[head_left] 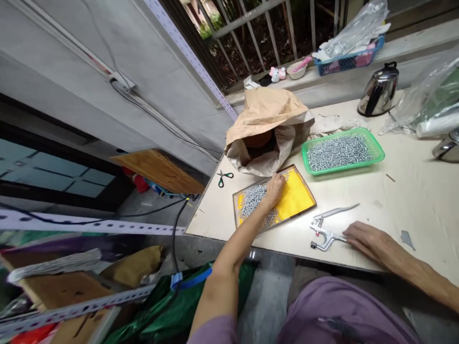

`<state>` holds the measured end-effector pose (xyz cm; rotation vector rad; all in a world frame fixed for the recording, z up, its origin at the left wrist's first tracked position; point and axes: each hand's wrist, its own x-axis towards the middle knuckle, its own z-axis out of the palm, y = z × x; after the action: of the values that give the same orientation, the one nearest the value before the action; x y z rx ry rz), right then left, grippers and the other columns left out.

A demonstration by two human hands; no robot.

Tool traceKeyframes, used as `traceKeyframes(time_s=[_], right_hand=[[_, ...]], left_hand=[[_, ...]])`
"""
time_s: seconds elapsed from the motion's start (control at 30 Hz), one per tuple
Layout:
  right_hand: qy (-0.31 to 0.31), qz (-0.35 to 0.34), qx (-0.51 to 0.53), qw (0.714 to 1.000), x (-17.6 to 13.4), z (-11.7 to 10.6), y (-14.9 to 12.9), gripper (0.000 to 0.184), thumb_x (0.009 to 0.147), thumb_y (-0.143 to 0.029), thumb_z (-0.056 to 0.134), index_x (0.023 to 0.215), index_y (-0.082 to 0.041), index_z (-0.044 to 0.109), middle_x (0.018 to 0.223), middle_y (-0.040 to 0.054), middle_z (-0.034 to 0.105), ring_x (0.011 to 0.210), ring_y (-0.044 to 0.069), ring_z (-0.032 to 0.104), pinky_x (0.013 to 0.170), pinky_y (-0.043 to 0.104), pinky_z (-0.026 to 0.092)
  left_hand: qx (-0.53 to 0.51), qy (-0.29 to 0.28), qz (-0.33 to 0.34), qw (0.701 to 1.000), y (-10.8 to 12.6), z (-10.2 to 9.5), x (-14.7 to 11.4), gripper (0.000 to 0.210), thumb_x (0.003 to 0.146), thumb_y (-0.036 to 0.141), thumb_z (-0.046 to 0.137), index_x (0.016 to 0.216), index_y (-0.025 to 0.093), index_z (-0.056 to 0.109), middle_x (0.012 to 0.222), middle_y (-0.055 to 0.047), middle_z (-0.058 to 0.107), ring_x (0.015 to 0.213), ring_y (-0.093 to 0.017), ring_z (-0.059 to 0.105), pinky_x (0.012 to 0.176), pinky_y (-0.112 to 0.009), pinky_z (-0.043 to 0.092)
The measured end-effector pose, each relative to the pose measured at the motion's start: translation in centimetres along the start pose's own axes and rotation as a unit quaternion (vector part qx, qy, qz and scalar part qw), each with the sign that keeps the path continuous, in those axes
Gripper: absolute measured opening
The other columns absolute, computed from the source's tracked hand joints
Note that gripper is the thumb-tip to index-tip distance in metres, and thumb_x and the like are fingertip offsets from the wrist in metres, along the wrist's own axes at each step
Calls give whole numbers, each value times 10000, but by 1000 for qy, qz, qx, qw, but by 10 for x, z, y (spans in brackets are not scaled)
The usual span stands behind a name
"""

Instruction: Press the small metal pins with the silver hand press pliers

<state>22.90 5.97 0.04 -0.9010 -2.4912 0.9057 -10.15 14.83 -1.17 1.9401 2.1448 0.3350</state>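
Note:
My left hand [275, 188] reaches over a shallow tray [311, 206] with a bright yellow lining. Its fingers are bent together among small silvery metal pins [253, 198]; whatever lies between the fingertips is hidden. More pins are heaped in the tray's left half, and the yellow shows bare on the right. Metal hand pliers [325, 239] with a C-shaped jaw lie on the table, their two handles spread apart. My right hand [369, 240] lies around the lower handle, its end covered by the fingers.
A green plastic basket [378, 152] full of similar pins stands behind the tray. Left of it slumps an open brown paper bag [268, 112]. Small dark-handled scissors [224, 178] lie near the table's left edge. A steel kettle [379, 91] stands at the back right.

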Motion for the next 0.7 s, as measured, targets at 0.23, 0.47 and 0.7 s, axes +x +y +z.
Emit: traceKeyframes(time_s=[0.23,0.47,0.7], right_hand=[[-4,28,-65,997,-21,21,7,312,994,-270,342,1015,-179,640,890,86,605,785,200,627,677,329,539],[-14,41,-147,988,-18,42,7,213,952,-155,436,1011,-170,640,865,63,583,730,180,579,604,282,427],[-15,53,-111,992,-21,40,3,208,944,-124,417,986,-173,615,876,59,568,735,168,549,625,277,380]], left_hand=[[-215,-83,-55,972,41,11,-86,167,840,278,597,780,138,668,699,-13,656,611,-112,561,601,-230,459],[-413,-218,-235,853,68,38,-143,324,619,421,761,674,118,661,503,49,507,455,-56,381,450,-194,287],[-375,-233,-282,852,70,38,-144,268,619,358,755,675,112,667,462,67,476,453,-53,388,472,-190,278]])
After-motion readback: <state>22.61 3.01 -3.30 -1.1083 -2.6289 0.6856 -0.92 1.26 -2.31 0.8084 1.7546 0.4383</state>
